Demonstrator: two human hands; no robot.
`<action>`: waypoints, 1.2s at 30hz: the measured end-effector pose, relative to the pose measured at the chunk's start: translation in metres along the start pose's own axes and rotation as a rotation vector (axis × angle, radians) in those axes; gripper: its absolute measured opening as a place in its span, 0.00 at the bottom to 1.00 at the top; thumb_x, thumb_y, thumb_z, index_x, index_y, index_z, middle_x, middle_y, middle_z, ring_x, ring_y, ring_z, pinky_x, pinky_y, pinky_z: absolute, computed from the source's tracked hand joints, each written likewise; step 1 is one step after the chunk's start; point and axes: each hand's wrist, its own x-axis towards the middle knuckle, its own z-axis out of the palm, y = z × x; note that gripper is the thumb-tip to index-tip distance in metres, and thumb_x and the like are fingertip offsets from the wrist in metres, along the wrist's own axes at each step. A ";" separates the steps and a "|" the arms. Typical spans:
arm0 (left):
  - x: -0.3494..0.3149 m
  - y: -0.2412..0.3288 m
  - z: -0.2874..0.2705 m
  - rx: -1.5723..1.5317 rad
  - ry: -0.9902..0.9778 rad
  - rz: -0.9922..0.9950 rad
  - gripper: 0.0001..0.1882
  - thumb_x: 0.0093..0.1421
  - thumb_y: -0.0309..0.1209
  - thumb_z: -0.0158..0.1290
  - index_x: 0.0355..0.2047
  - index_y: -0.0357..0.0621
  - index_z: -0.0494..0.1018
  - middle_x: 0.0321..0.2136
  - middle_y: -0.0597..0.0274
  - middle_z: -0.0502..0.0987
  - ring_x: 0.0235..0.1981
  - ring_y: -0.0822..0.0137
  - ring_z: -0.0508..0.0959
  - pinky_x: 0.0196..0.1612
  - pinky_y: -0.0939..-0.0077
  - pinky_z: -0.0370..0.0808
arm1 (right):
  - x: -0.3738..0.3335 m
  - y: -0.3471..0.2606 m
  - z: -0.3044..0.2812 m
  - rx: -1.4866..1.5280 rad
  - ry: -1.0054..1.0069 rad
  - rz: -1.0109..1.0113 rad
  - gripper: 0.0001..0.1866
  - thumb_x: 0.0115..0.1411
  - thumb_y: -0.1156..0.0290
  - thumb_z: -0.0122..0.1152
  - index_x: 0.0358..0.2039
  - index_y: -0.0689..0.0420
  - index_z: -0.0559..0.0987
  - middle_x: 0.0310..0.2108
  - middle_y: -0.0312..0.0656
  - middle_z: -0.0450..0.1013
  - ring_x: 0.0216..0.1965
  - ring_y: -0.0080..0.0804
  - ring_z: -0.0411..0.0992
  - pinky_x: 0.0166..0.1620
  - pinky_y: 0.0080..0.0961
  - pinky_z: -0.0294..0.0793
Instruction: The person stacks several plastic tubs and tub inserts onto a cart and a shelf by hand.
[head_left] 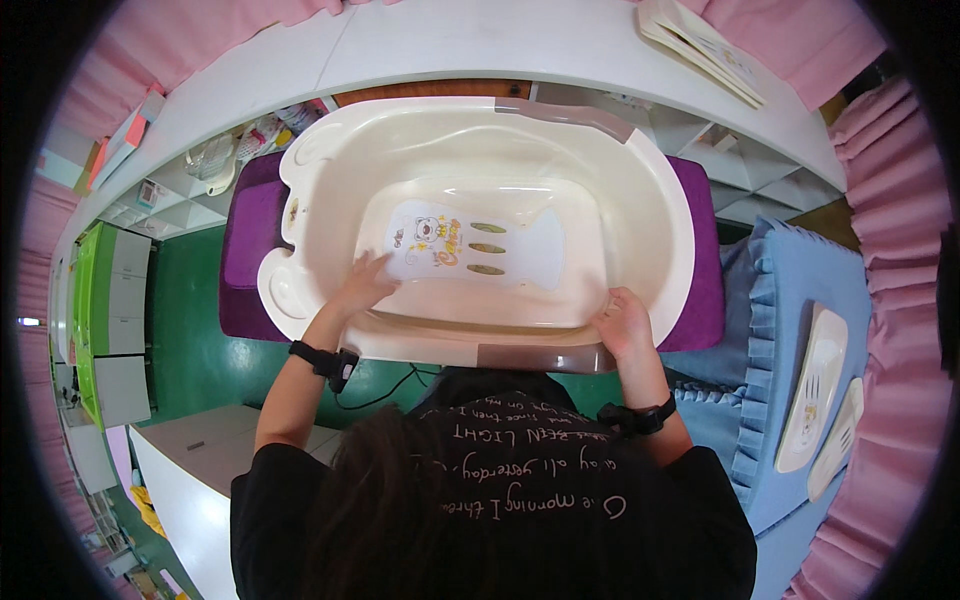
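In front of me a cream baby bathtub [646, 230] with brown grip sections rests on a purple padded bench [700, 260]. On its floor lies a white slotted bath support panel [540, 245], decorated with a cartoon bear and three oval openings. My left hand [366, 284] reaches over the near rim, fingers spread, at the panel's left end; whether it presses on the panel I cannot tell. Over the near right side, my right hand [624, 322] is inside the rim with loosely bent, parted fingers close to the inner wall. Neither hand grips anything.
Two similar white slotted panels [812, 385] lie on a blue ruffled cloth [765, 400] at right. More stacked panels [695, 52] sit on the white counter [420, 45] behind the tub. A black cable [375, 402] runs near my left wrist. White cabinets [190, 440] stand at lower left.
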 end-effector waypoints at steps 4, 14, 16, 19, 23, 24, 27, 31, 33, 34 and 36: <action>0.002 0.006 0.001 -0.277 -0.196 0.094 0.37 0.51 0.45 0.50 0.59 0.43 0.56 0.60 0.44 0.53 0.61 0.44 0.52 0.61 0.58 0.52 | 0.016 -0.003 -0.008 -0.029 0.085 0.027 0.19 0.54 0.72 0.50 0.46 0.64 0.65 0.45 0.45 0.66 0.48 0.41 0.64 0.53 0.40 0.61; 0.079 -0.024 0.044 -0.836 -0.082 -0.285 0.42 0.47 0.36 0.57 0.56 0.25 0.50 0.47 0.37 0.66 0.47 0.51 0.71 0.42 0.61 0.74 | 0.091 -0.025 -0.023 -0.550 0.009 0.046 0.22 0.54 0.69 0.54 0.47 0.69 0.66 0.43 0.51 0.67 0.43 0.40 0.70 0.42 0.32 0.73; 0.082 0.005 0.026 -0.872 -0.163 -0.240 0.41 0.47 0.35 0.57 0.55 0.25 0.50 0.45 0.37 0.67 0.45 0.52 0.72 0.40 0.63 0.75 | 0.095 -0.024 -0.035 -0.603 0.069 -0.021 0.24 0.54 0.68 0.55 0.48 0.69 0.64 0.43 0.51 0.67 0.43 0.41 0.70 0.42 0.32 0.73; 0.089 0.005 0.025 -0.821 -0.061 -0.265 0.37 0.47 0.34 0.57 0.51 0.24 0.53 0.41 0.39 0.69 0.40 0.54 0.74 0.37 0.66 0.75 | 0.095 -0.023 -0.027 -0.727 0.101 -0.058 0.27 0.53 0.68 0.58 0.49 0.69 0.62 0.44 0.50 0.67 0.43 0.40 0.70 0.43 0.33 0.73; 0.126 -0.047 0.055 -0.806 0.026 -0.291 0.24 0.48 0.33 0.56 0.40 0.25 0.66 0.33 0.45 0.72 0.36 0.58 0.74 0.36 0.66 0.73 | 0.112 -0.018 -0.021 -0.789 -0.014 0.029 0.34 0.51 0.65 0.63 0.50 0.70 0.57 0.45 0.51 0.65 0.44 0.38 0.69 0.43 0.34 0.73; 0.127 -0.049 0.056 -0.803 0.023 -0.286 0.24 0.48 0.33 0.56 0.40 0.25 0.66 0.33 0.45 0.72 0.36 0.58 0.74 0.36 0.66 0.73 | 0.115 -0.017 -0.023 -0.784 -0.011 0.026 0.34 0.51 0.65 0.63 0.50 0.70 0.57 0.45 0.51 0.65 0.44 0.38 0.69 0.43 0.34 0.73; 0.112 -0.029 0.042 -0.992 -0.098 -0.101 0.16 0.49 0.31 0.55 0.32 0.27 0.72 0.31 0.49 0.74 0.36 0.61 0.74 0.36 0.66 0.72 | 0.113 -0.017 -0.034 -0.750 0.021 -0.014 0.27 0.53 0.66 0.60 0.49 0.66 0.61 0.45 0.47 0.66 0.44 0.38 0.70 0.46 0.34 0.72; 0.098 -0.022 0.034 -0.984 -0.088 -0.271 0.18 0.49 0.35 0.54 0.33 0.29 0.73 0.31 0.54 0.76 0.31 0.66 0.73 0.34 0.71 0.70 | 0.085 -0.023 -0.013 -0.767 0.036 0.020 0.30 0.52 0.65 0.59 0.50 0.62 0.57 0.47 0.46 0.63 0.48 0.38 0.66 0.48 0.36 0.70; 0.099 -0.028 0.037 -1.006 -0.077 -0.321 0.18 0.49 0.34 0.55 0.33 0.29 0.73 0.31 0.55 0.76 0.31 0.67 0.73 0.34 0.71 0.70 | 0.080 -0.024 -0.009 -0.782 0.040 0.030 0.31 0.51 0.66 0.59 0.51 0.61 0.56 0.48 0.46 0.62 0.50 0.38 0.64 0.49 0.38 0.70; 0.103 -0.032 0.036 -1.039 -0.056 -0.308 0.18 0.48 0.34 0.55 0.34 0.28 0.73 0.33 0.54 0.75 0.32 0.66 0.73 0.35 0.70 0.71 | 0.079 -0.026 -0.008 -0.781 0.013 0.003 0.32 0.51 0.66 0.59 0.51 0.63 0.54 0.48 0.50 0.61 0.49 0.41 0.65 0.48 0.39 0.70; 0.104 -0.044 0.041 -1.071 -0.032 -0.300 0.19 0.48 0.33 0.55 0.36 0.28 0.73 0.35 0.53 0.75 0.32 0.65 0.73 0.36 0.69 0.71 | 0.079 -0.027 -0.006 -0.779 -0.018 -0.019 0.34 0.50 0.67 0.60 0.51 0.65 0.53 0.47 0.53 0.61 0.48 0.44 0.65 0.47 0.40 0.71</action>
